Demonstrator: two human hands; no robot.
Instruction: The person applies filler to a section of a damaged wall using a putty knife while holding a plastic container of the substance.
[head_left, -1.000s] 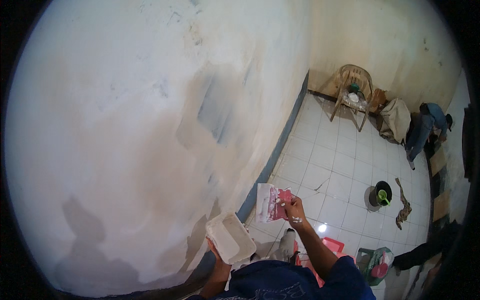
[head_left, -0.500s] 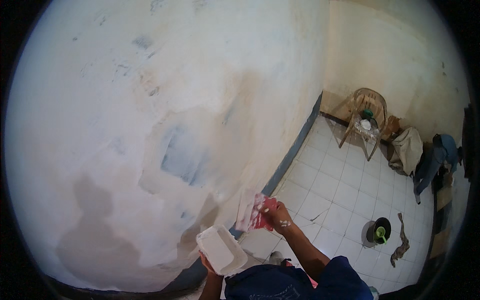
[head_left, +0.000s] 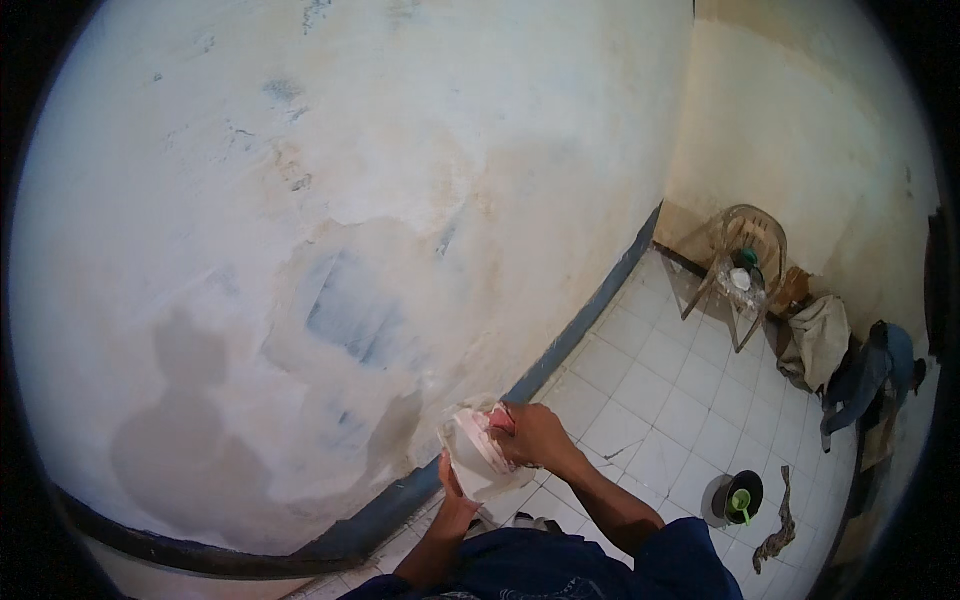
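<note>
The right grip (head_left: 537, 437) at 5 o'clock hides most of the red scraper (head_left: 485, 438)'s handle, lol. Part of the left grip (head_left: 456, 492), 6 o'clock, is tucked behind the white tub (head_left: 462, 463). Navy shirt (head_left: 530, 562)'s chopped by the bottom edge. Stuff on the chair (head_left: 768, 235), 3 o'clock? Too tiny to tell.

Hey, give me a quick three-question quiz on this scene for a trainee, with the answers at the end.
1. What does the person's left hand hold? a) nothing; b) a pale tub; c) a chair.
2. True or false: the person's right hand is empty.
3. Fill in: the green dipper sits inside a dark ____ on the tiled floor.

Key: 1 b; 2 false, it holds a red-and-white scraper; 3 bucket.
</note>
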